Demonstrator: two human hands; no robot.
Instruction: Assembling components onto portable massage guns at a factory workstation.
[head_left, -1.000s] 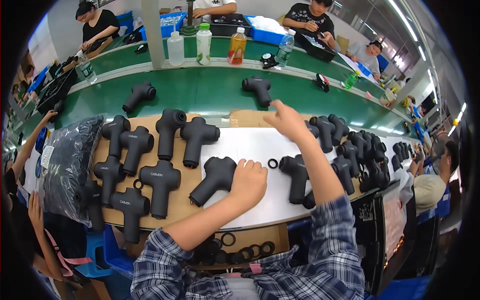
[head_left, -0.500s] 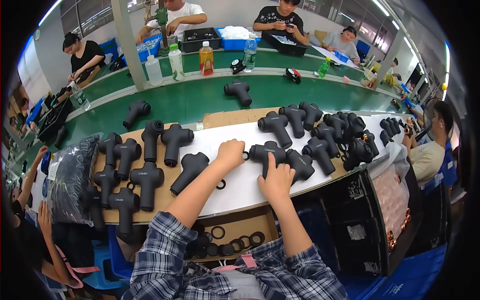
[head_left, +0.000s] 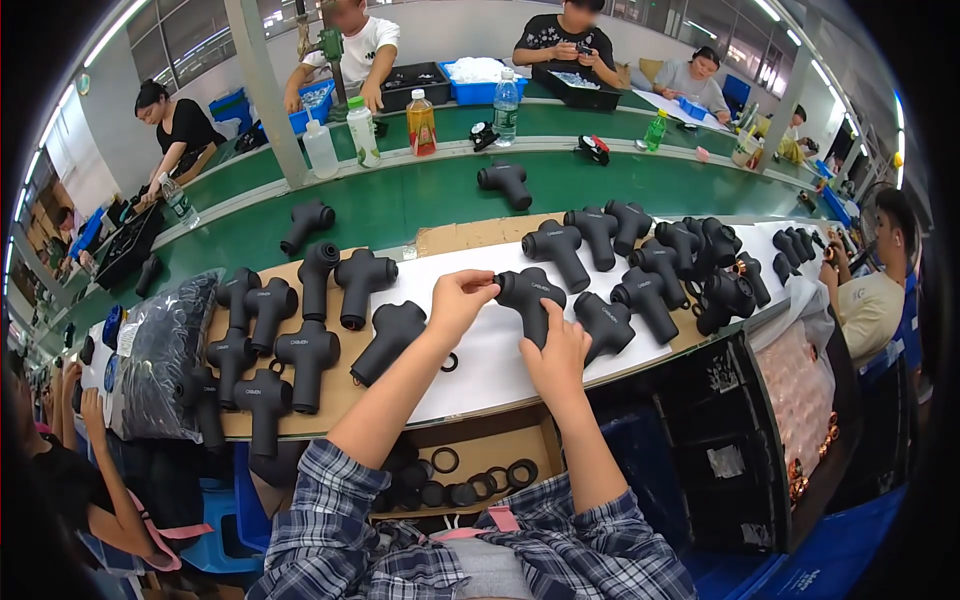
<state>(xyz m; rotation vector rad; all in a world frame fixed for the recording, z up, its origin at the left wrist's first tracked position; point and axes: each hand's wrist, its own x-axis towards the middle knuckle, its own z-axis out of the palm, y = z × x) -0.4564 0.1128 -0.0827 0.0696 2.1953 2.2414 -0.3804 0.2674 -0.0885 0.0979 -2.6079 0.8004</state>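
Fitting step under way: left hand (head_left: 458, 300) pinches the gun (head_left: 528, 297) head at mid-surface (head_left: 480, 370), right hand (head_left: 556, 350) clenched on its handle — next, press squarely.

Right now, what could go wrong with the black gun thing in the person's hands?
The massage gun is held only by fingertips of the left hand at its head and the right hand on its handle, so it might slip. A loose black ring lies near the left wrist and could get knocked off the white sheet.
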